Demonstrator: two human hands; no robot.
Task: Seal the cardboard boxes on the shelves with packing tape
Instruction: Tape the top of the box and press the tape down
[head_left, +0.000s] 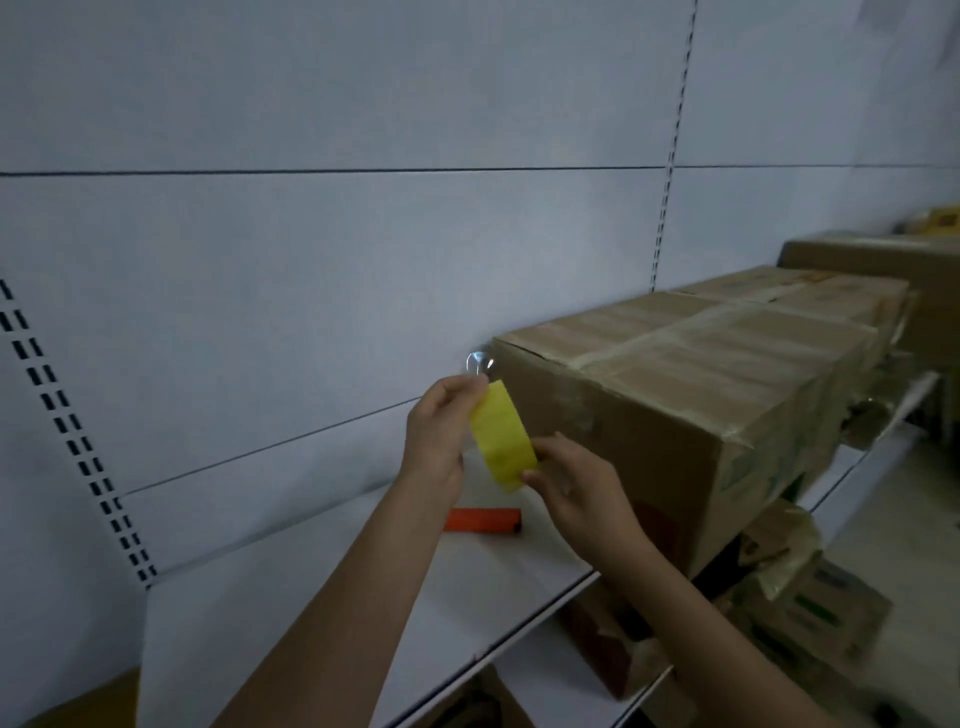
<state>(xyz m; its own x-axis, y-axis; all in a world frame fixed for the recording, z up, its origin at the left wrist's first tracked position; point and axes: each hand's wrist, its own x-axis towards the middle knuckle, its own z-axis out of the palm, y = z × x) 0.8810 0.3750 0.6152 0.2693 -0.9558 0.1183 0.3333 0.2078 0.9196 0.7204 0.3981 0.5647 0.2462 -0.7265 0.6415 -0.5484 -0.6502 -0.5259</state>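
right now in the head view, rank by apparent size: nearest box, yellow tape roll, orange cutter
1. nearest box, by far the largest
2. yellow tape roll
3. orange cutter; close to the roll, and the roll is nearer the camera, so this order is unsure

On the shelf (332, 597), a cutter (483, 519) is laid left of the cardboard box (691, 395), below the held tape roll (503, 436).

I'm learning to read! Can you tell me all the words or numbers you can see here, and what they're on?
No words can be read here.
Green print on the nearest cardboard box: too blurred.
Green marks on the boxes on the lower shelf: too blurred.
Yellow tape, orange tool: no writing visible.
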